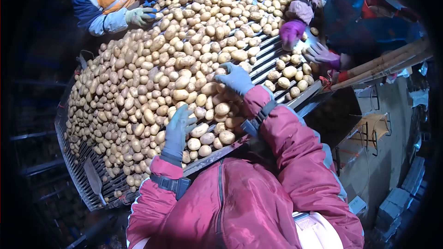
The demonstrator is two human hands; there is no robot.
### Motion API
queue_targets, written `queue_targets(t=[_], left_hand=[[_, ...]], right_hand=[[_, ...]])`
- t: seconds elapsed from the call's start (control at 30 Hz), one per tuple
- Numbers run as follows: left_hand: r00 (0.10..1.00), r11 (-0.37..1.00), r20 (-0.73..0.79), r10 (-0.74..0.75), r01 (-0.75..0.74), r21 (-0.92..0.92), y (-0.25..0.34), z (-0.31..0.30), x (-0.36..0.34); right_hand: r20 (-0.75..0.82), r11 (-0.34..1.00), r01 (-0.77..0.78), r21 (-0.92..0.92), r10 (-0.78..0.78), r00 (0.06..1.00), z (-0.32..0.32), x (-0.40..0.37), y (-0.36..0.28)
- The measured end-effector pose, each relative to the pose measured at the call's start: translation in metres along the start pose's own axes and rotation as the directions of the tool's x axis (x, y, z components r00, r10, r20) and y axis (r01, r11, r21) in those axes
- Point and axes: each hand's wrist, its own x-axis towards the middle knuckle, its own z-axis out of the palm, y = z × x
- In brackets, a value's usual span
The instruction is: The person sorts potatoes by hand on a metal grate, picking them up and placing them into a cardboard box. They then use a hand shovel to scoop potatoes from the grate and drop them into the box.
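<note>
A large heap of pale, soil-marked potatoes (182, 82) covers a slatted sorting table (272, 48) in front of me. My left hand (177, 129), in a grey-blue glove, rests at the near side of the heap. Its fingers are apart and touch the potatoes, with none gripped. Farther right, my right hand (235, 79) wears a similar glove and reaches over the heap. Its fingers are spread and slightly bent against the potatoes, and its fingertips are partly hidden among them. Several potatoes lie between my two hands.
At the upper left a co-worker's gloved hand (140, 15) touches the heap. Other gloved hands, one purple (291, 34), work at the right and far side. A metal rim (217, 153) bounds the near edge. A flat paddle-like piece (93, 179) lies at the left.
</note>
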Motion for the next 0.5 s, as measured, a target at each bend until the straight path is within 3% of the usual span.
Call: queue_targets(t=[0.03, 0.1, 0.13, 0.17, 0.2, 0.23, 0.3, 0.37, 0.43, 0.5], left_hand=[[0.974, 0.900, 0.091, -0.207, 0.227, -0.373, 0.010, 0.008, 0.006], [0.969, 0.974, -0.118, -0.217, 0.208, -0.088, 0.048, 0.093, -0.003], [0.965, 0.953, -0.077, -0.250, 0.231, -0.197, 0.048, 0.104, -0.002], [0.961, 0.919, -0.033, -0.276, 0.253, -0.301, 0.048, 0.111, 0.002], [0.950, 0.873, -0.012, -0.312, 0.282, -0.397, 0.027, 0.106, 0.020], [0.984, 0.975, 0.135, -0.119, 0.142, -0.172, 0.030, 0.108, 0.014], [0.994, 0.990, -0.060, -0.096, 0.089, -0.108, 0.013, 0.109, 0.017], [0.997, 0.998, -0.024, -0.068, 0.068, -0.001, 0.001, 0.097, 0.020], [0.999, 0.979, 0.041, -0.005, -0.004, 0.203, -0.004, 0.079, 0.024], [0.995, 0.913, 0.093, 0.045, -0.078, 0.400, -0.001, 0.062, 0.018]], right_hand=[[-0.046, 0.994, 0.035, 0.102, -0.030, 0.998, 0.007, -0.007, 0.005], [-0.017, 0.997, 0.027, 0.075, -0.026, 1.000, -0.006, -0.034, -0.038], [0.111, 0.949, -0.111, 0.293, 0.082, 0.990, 0.014, -0.042, -0.036], [0.205, 0.932, -0.168, 0.321, 0.105, 0.973, 0.007, -0.061, -0.059], [0.250, 0.933, -0.132, 0.335, 0.047, 0.967, 0.010, -0.080, -0.068], [0.304, 0.953, -0.050, 0.298, -0.045, 0.952, 0.024, -0.089, -0.057], [0.267, 0.782, -0.092, 0.616, -0.097, 0.959, -0.019, -0.107, -0.064], [0.236, 0.755, -0.292, 0.587, 0.185, 0.954, -0.016, -0.114, -0.016], [0.110, 0.749, -0.301, 0.590, 0.294, 0.949, -0.055, -0.120, 0.010], [0.124, 0.753, -0.391, 0.529, 0.387, 0.914, -0.065, -0.118, 0.026]])
